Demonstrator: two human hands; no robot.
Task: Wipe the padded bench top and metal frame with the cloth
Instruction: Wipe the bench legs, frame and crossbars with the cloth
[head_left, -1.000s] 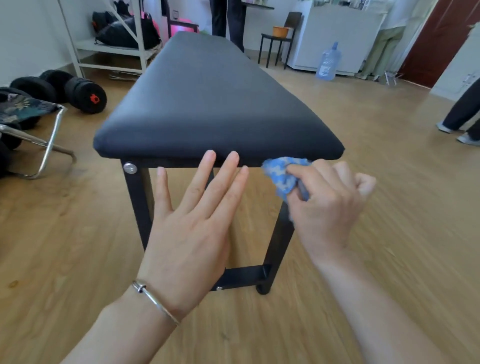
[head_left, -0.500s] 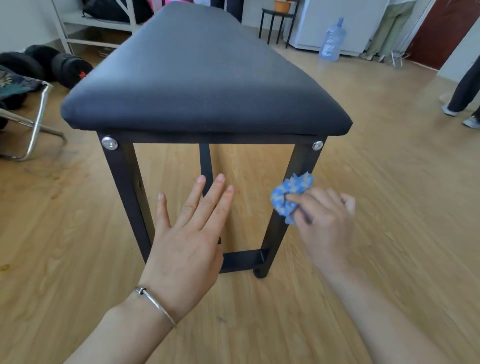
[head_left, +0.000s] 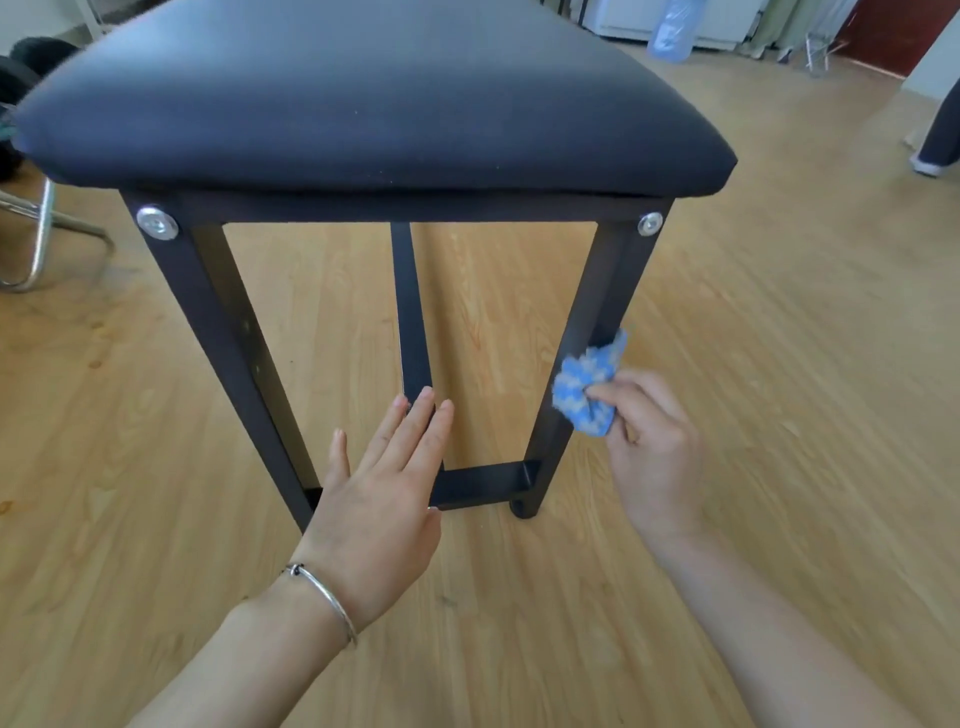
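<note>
Right grip (head_left: 649, 441) tight around blue cloth (head_left: 589, 387) against right frame leg (head_left: 608, 291); left grip (head_left: 384, 493) flat, empty.

No text, label, brand or number legible: not on bench (head_left: 363, 104), cloth (head_left: 587, 395), or blurred far bottle (head_left: 670, 26).

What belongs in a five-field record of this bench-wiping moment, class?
Bench: black padded bench top on black metal frame
Cloth: crumpled blue-and-white cloth, against the frame's right front leg
Right hand: pinches the cloth
Left hand: open, fingers straight, holds nothing
Floor: light wooden floor
</note>
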